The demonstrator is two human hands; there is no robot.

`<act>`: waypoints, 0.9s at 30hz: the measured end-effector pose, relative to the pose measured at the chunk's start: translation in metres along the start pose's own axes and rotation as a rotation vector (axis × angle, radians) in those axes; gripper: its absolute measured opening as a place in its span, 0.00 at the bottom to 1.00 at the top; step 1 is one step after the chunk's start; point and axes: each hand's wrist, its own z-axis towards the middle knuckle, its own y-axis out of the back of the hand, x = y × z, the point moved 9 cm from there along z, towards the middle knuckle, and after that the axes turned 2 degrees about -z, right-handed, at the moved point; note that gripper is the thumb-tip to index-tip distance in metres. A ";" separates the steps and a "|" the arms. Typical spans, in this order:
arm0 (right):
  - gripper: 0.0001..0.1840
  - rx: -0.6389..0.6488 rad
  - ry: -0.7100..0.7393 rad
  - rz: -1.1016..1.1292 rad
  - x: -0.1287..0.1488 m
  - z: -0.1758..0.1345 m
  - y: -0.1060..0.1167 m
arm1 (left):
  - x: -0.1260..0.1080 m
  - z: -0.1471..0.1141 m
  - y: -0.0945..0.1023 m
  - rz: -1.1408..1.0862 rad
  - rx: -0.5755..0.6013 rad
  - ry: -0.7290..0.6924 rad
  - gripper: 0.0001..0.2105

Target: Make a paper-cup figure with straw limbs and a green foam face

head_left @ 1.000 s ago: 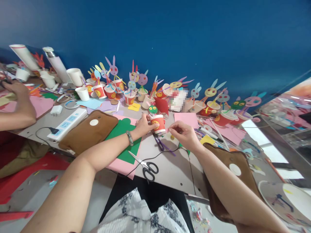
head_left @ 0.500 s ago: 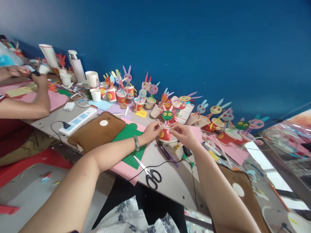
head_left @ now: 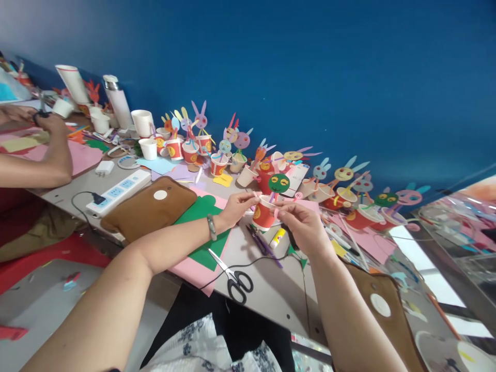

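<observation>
A red and white paper cup (head_left: 264, 216) is between my hands, slightly tilted. Rising from it on thin coloured strips is a round green paper face (head_left: 279, 183) with yellow eyes and pink ears. My left hand (head_left: 239, 207) is closed in a pinch at the cup's left rim. On the other side, my right hand (head_left: 304, 223) has its fingers closed at the cup's right edge, where a small pink paper piece (head_left: 276, 212) shows at the fingertips. Below the cup lie a glue stick (head_left: 278, 237) and dark pens (head_left: 258, 240).
Black-handled scissors (head_left: 237, 283) lie near the front edge, crossed by a thin cable. Green paper (head_left: 205, 253), a brown pouch (head_left: 151, 209) and a power strip (head_left: 122, 192) are at left. Finished cup figures (head_left: 219, 164) line the blue wall. Another person's arm (head_left: 50, 160) works far left.
The green face has shifted right and leans away from the cup's middle. My right hand has moved slightly right and down. The glue stick now shows more plainly below the cup.
</observation>
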 end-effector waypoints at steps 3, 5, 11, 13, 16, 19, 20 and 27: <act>0.18 -0.022 -0.014 0.058 -0.002 0.000 -0.001 | -0.009 0.000 -0.002 0.021 0.022 -0.049 0.20; 0.18 -0.014 -0.032 0.129 -0.001 -0.001 -0.005 | -0.015 -0.001 -0.004 0.038 0.043 -0.081 0.20; 0.16 -0.017 -0.076 0.291 0.007 -0.006 -0.012 | -0.018 -0.004 -0.008 -0.015 0.059 -0.046 0.22; 0.16 -0.023 -0.055 0.220 0.011 -0.011 -0.012 | -0.014 -0.006 -0.010 -0.041 0.055 0.020 0.24; 0.15 -0.059 0.004 0.089 0.021 -0.020 -0.010 | -0.011 -0.007 -0.011 -0.065 0.050 0.095 0.26; 0.12 -0.191 0.104 0.020 0.038 -0.030 0.005 | -0.009 -0.009 -0.017 -0.114 0.120 0.164 0.25; 0.11 -0.245 0.148 0.005 0.044 -0.033 0.012 | -0.007 -0.010 -0.019 -0.126 0.155 0.194 0.24; 0.06 -0.392 0.240 -0.190 0.057 -0.043 0.036 | 0.014 -0.023 -0.029 -0.093 0.242 0.367 0.21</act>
